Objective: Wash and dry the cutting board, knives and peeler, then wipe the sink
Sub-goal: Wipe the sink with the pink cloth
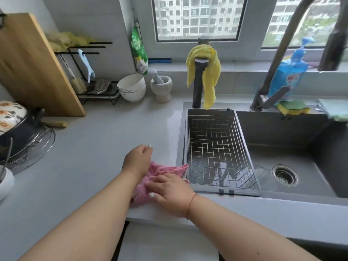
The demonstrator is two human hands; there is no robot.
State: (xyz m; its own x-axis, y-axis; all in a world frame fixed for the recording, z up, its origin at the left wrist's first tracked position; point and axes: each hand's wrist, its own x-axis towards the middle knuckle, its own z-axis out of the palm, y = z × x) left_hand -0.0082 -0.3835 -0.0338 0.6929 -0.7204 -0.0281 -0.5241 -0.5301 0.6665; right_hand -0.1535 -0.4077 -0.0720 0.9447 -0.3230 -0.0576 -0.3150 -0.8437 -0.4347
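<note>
The big dark sink (282, 132) sits on the right side of the gray table (105, 140), and a wire basket (216, 151) hangs in its left half. The drain (285, 175) is in the right half, and there is a little water near it. The wooden cutting board (32, 66) stands tilted against the wall at the far left, well apart from the sink, so I think it is already washed and put away. I cannot see the knives or the peeler clearly. A pink cloth (150, 182) lies bunched on the table, just beside the sink's left edge, and its long side points toward the basket. The right hand (169, 193) rests on top of the cloth with its fingers flat and spread, so this grip is open and only presses down. The left hand (137, 161) is at the cloth's back left side with its fingers curled, but I cannot tell if that grip holds the cloth or nothing. The sink lies to the right of both hands, and the right hand is nearer to it. So the next move looks like a short slide of the cloth to the right, over the edge and into the sink for wiping.
</note>
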